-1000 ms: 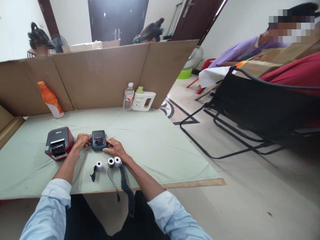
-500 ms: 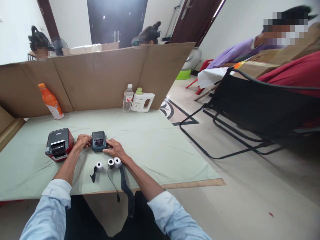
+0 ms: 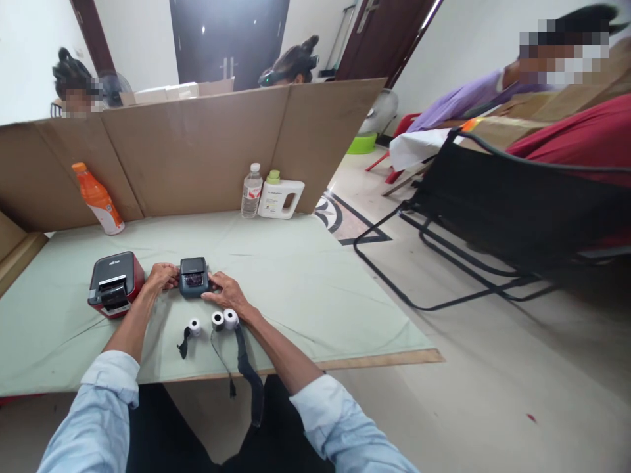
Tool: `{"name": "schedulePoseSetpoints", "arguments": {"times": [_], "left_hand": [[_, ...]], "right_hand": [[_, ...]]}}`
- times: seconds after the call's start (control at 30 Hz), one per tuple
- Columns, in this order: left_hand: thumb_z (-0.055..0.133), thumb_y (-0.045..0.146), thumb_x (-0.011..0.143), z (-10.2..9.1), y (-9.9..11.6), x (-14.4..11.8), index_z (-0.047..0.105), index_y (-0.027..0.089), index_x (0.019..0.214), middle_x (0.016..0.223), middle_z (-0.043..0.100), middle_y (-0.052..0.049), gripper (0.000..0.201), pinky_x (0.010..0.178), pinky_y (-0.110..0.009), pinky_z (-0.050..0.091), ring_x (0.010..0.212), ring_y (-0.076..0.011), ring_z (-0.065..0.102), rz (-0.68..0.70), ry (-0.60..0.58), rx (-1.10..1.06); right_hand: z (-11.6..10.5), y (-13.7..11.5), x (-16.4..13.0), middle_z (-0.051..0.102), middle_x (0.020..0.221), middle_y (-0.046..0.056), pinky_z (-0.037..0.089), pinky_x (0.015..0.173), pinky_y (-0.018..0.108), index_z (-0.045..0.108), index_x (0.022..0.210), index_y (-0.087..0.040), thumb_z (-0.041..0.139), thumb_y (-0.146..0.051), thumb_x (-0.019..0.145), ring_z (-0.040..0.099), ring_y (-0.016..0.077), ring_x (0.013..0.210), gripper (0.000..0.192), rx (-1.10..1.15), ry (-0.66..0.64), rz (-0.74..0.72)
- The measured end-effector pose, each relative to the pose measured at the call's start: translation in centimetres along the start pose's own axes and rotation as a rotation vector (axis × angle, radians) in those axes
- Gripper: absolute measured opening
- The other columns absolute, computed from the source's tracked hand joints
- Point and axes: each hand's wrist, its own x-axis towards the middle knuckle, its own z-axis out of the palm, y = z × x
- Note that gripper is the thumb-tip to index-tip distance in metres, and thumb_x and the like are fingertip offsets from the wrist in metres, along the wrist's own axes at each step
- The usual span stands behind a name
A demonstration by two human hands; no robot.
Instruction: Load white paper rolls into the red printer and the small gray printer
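L hand (image 3: 160, 277): fingers curled against left side of small dark printer (image 3: 194, 276); clamped on its edge.
R hand (image 3: 225, 295): fingers pressed to printer's right side, thumb near front corner; gripping, not spread.
Grip state: both hands closed on the unit from opposite sides; unit rests on table (image 3: 305, 289), not lifted.
Printer loc.: mid-left of green table top, just right of red printer (image 3: 116, 283), apart from it.
Orientation: appears to lie flat, top face up; lid/window side toward the person. Long axis approx. front-to-back, away from the person; hard to confirm at this size.
Progress (judged): paper bay state cannot be told, too small. 3 paper rolls (image 3: 212, 321) lie loose near edge, just behind R wrist, so loading looks not yet done. Left: open bay, seat roll, close.
Near items: black strap (image 3: 246, 368) trails from rolls over table edge; 2nd short strap piece beside leftmost roll.
Far items: orange bottle (image 3: 97, 198), clear water bottle (image 3: 251, 191), white jug (image 3: 281, 197) along cardboard screen (image 3: 197, 151).
Surroundings: other persons behind screen and at right; black folding chair (image 3: 493, 217) on floor.
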Motion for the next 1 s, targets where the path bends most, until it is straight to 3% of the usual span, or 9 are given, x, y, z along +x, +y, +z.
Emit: {"name": "schedulePoseSetpoints", "arguments": {"times": [0.23, 0.37, 0.43, 0.5, 0.57, 0.63, 0.83, 1.0], "left_hand": [[0.076, 0.022, 0.071, 0.1, -0.7, -0.1, 0.069, 0.014, 0.081, 0.065, 0.068, -0.003, 0.015, 0.043, -0.017, 0.041, 0.049, -0.0104, 0.059, 0.075, 0.013, 0.002], [0.074, 0.027, 0.074, 0.0, -1.8, -0.7, 0.072, 0.013, 0.112, 0.091, 0.076, -0.009, 0.041, 0.050, -0.019, 0.048, 0.063, -0.0126, 0.066, 0.180, 0.000, -0.031], [0.074, 0.030, 0.073, -0.2, -2.2, -0.8, 0.069, 0.016, 0.128, 0.115, 0.074, -0.012, 0.057, 0.061, -0.023, 0.055, 0.081, -0.0173, 0.071, 0.301, -0.049, -0.060], [0.076, 0.032, 0.070, -0.7, -2.3, -0.5, 0.070, 0.018, 0.130, 0.134, 0.068, -0.013, 0.062, 0.079, -0.030, 0.059, 0.104, -0.0241, 0.070, 0.481, -0.140, -0.065], [0.077, 0.034, 0.068, -1.2, -2.1, 0.0, 0.074, 0.018, 0.124, 0.141, 0.064, -0.013, 0.059, 0.096, -0.038, 0.056, 0.119, -0.0294, 0.066, 0.635, -0.226, -0.038], [0.079, 0.036, 0.068, -1.6, -1.9, 0.5, 0.076, 0.019, 0.121, 0.141, 0.064, -0.013, 0.056, 0.105, -0.043, 0.052, 0.122, -0.0314, 0.064, 0.691, -0.265, -0.002], [0.078, 0.056, 0.073, -1.4, -1.4, 0.5, 0.068, 0.016, 0.135, 0.117, 0.074, -0.014, 0.075, 0.085, -0.039, 0.057, 0.102, -0.0283, 0.069, 0.547, -0.237, -0.027], [0.071, 0.070, 0.075, -0.1, 0.2, 0.4, 0.074, 0.016, 0.121, 0.114, 0.074, -0.013, 0.071, 0.066, -0.029, 0.054, 0.094, -0.0261, 0.070, 0.474, -0.051, -0.044]], "right_hand": [[0.0, 0.2, 0.0, 0.059, 0.089, 0.000, 0.051, 0.077, 0.031, 0.070, 0.125, -0.023, 0.085, -0.037, 0.078, 0.057, 0.0168, 0.077, 0.051, 0.010, 0.002, 0.007], [0.1, 0.4, 0.1, 0.061, 0.093, 0.002, 0.053, 0.077, 0.031, 0.068, 0.132, -0.022, 0.085, -0.037, 0.078, 0.059, 0.0170, 0.077, 0.058, 0.034, 0.003, 0.032], [0.1, 0.5, 0.1, 0.063, 0.096, 0.003, 0.053, 0.077, 0.032, 0.067, 0.133, -0.023, 0.084, -0.037, 0.079, 0.060, 0.0169, 0.078, 0.058, 0.042, 0.004, 0.024], [0.2, 0.6, 0.1, 0.064, 0.100, 0.003, 0.054, 0.078, 0.032, 0.066, 0.134, -0.024, 0.084, -0.038, 0.079, 0.060, 0.0165, 0.077, 0.059, 0.049, 0.012, 0.018], [0.4, 0.7, 0.1, 0.065, 0.103, 0.004, 0.055, 0.077, 0.032, 0.064, 0.137, -0.024, 0.084, -0.038, 0.079, 0.059, 0.0160, 0.076, 0.064, 0.061, 0.031, 0.024], [0.5, 0.7, 0.2, 0.065, 0.106, 0.004, 0.056, 0.077, 0.033, 0.060, 0.142, -0.025, 0.084, -0.038, 0.078, 0.059, 0.0156, 0.075, 0.069, 0.069, 0.047, 0.032], [0.1, -0.1, 0.8, 0.063, 0.108, 0.004, 0.056, 0.078, 0.034, 0.058, 0.145, -0.028, 0.082, -0.036, 0.080, 0.058, 0.0149, 0.073, 0.069, 0.059, 0.058, 0.017], [-0.3, -1.2, 1.3, 0.062, 0.107, 0.004, 0.056, 0.080, 0.033, 0.063, 0.141, -0.026, 0.079, -0.032, 0.084, 0.060, 0.0149, 0.075, 0.059, -0.026, 0.057, -0.020]]}}
